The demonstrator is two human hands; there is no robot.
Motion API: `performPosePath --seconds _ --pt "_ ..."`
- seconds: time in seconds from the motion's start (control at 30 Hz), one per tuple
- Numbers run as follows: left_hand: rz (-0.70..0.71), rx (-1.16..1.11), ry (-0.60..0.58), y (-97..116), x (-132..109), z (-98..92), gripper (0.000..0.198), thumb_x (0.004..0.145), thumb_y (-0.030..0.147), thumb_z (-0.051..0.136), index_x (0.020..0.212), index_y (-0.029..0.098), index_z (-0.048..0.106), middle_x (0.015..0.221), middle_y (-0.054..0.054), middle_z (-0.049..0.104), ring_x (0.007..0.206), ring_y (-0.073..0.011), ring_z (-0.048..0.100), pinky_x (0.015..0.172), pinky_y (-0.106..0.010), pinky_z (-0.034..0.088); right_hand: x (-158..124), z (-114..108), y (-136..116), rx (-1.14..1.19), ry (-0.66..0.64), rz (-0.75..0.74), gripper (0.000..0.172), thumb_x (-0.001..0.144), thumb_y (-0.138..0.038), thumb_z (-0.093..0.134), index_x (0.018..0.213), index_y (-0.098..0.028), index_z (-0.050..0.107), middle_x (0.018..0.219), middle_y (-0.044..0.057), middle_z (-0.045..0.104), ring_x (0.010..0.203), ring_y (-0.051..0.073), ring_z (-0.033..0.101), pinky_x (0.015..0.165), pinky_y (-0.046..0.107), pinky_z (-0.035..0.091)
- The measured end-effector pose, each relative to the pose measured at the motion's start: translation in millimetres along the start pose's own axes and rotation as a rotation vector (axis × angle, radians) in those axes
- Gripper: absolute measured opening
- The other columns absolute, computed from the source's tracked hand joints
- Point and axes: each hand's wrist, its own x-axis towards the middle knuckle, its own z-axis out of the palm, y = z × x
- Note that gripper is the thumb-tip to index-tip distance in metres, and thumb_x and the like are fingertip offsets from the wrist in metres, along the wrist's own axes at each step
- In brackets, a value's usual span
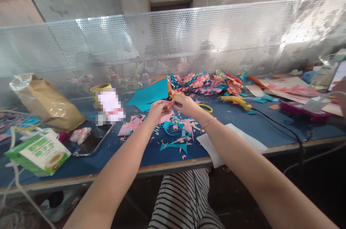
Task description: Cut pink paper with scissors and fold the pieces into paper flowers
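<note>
My left hand (pixel 161 110) and my right hand (pixel 184 105) meet over the middle of the table, fingertips almost touching. Both are closed in a pinch on a small pink paper piece (pixel 169 106), mostly hidden by the fingers. Beneath them lie pink paper scraps (pixel 133 123) and curved blue paper offcuts (pixel 173 146). Just beyond the fingers is a small yellow-and-pink paper bundle (pixel 175 93). A yellow loop handle (pixel 205 107), perhaps of scissors, shows beside my right wrist. Blue paper sheets (pixel 150 93) lie behind my left hand.
Multicoloured paper pompoms (pixel 197 83) line the perforated metal screen (pixel 173 38). A corded yellow glue gun (pixel 236 101) lies to the right. At left stand a brown paper bag (pixel 50 102), a green-white carton (pixel 39 153) and a phone (pixel 93 140). Another person's hand (pixel 340 92) appears far right.
</note>
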Motion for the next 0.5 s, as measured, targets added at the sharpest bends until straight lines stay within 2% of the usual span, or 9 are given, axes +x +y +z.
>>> performPosePath --seconds 0.17,0.37,0.5 --pt "0.012 0.021 -0.004 -0.9 0.0 0.6 0.012 0.057 0.020 0.063 0.060 0.015 0.052 0.054 0.000 0.058 0.050 -0.0091 0.055 0.056 -0.024 0.047 0.7 -0.1 -1.6 0.010 -0.005 -0.011 0.018 0.071 -0.004 0.047 0.076 -0.017 0.060 0.077 0.005 0.062 0.075 0.014 0.055 0.070 0.027 0.044" --pt "0.034 0.044 0.073 -0.8 -1.5 3.9 0.013 0.057 0.018 0.056 0.053 0.017 0.043 0.045 0.006 0.044 0.043 -0.0051 0.045 0.046 -0.018 0.038 2.4 0.9 -3.9 0.010 -0.065 -0.032 0.014 0.076 -0.009 0.046 0.075 -0.017 0.057 0.078 0.005 0.062 0.077 0.015 0.055 0.072 0.029 0.044" --pt "0.001 0.024 0.048 -0.3 -2.2 4.7 0.009 0.057 0.017 0.054 0.055 0.016 0.045 0.047 0.005 0.046 0.044 -0.0058 0.046 0.047 -0.019 0.039 2.6 0.4 -4.9 0.002 -0.067 -0.023 0.014 0.075 -0.008 0.046 0.075 -0.017 0.057 0.078 0.006 0.061 0.077 0.015 0.055 0.072 0.028 0.044"
